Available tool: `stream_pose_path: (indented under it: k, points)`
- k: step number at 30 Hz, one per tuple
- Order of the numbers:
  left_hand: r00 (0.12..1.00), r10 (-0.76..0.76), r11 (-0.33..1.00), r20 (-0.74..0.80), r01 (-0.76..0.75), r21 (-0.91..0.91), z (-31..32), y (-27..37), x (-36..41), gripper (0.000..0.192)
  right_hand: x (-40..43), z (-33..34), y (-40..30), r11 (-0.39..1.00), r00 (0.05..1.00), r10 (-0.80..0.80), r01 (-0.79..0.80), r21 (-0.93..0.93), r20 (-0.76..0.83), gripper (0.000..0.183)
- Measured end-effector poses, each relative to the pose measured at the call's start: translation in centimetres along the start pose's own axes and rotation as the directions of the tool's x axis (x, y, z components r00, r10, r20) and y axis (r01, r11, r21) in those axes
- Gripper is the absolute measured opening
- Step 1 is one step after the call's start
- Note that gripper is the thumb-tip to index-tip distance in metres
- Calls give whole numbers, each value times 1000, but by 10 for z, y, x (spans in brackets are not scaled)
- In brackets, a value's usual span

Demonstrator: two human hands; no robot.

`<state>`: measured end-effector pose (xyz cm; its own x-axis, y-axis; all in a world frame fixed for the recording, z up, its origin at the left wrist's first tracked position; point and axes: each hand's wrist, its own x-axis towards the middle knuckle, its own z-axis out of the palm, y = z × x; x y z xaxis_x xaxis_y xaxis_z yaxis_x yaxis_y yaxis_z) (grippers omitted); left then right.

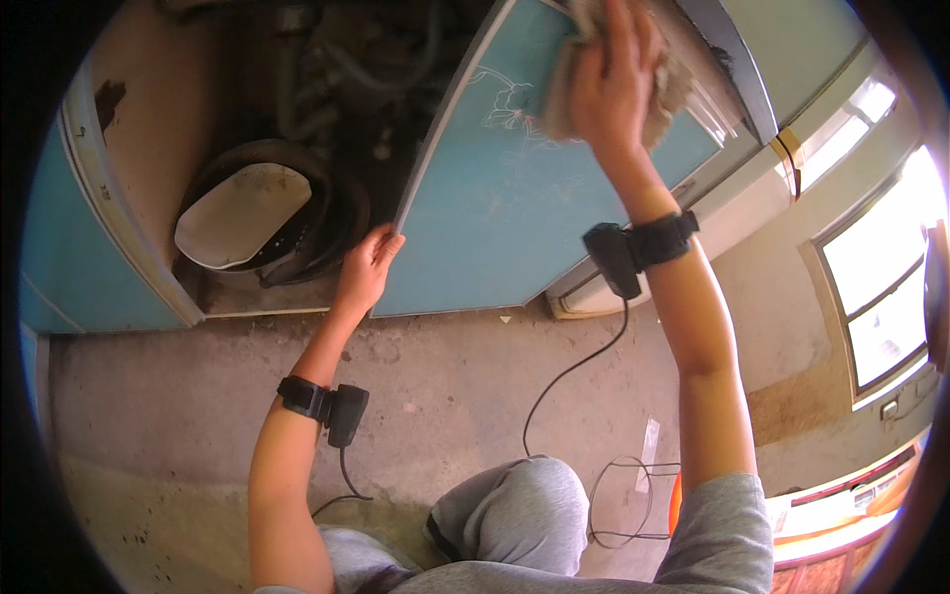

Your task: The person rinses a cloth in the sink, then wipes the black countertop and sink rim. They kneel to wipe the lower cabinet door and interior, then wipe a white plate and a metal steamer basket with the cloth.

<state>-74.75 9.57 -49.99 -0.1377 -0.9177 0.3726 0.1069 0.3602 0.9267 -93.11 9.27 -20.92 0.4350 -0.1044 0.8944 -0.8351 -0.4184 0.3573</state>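
Observation:
A blue cabinet door [475, 230] stands swung out, with a pale flower drawing on its face. My left hand [367, 267] grips the door's free edge low down, thumb on the blue face. Higher up, my right hand [612, 93] presses a beige cloth [562, 104] against the upper part of the door. The cloth bunches out on both sides of the hand. Behind the door's edge is the dark cabinet interior, where a white oval tray [245, 211] leans in a dark round basin [326, 193].
Pipes [289, 82] run down inside the cabinet. A second blue panel [96, 252] lies to the left. Below is the stained concrete floor [445, 386]. A wire rack [622, 497] stands beside my knee, and a bright window [879, 289] is at the right.

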Motion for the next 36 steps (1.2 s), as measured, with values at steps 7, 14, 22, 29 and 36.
stream_pose_path:
  k: [7,14,22,29,36]
  points:
    - [997,-51,999,56,50,13,-3,7,-5,45,-58,-62,114,880,933,322,-357,-315,-158,42]
    - [999,35,998,-17,-34,53,1,-1,-5,37,-76,-48,104,891,898,389,-423,-165,-204,54]
    - [995,-101,995,1,101,19,-2,-3,1,55,-113,38,-31,957,958,-122,183,-225,258,56]
    - [971,-206,863,123,239,-445,-4,2,-1,66,-225,35,-71,848,269,-519,39,529,812,63]
    - [962,-239,852,131,272,-447,-6,-5,3,67,-76,11,-26,891,755,-453,384,241,474,65]
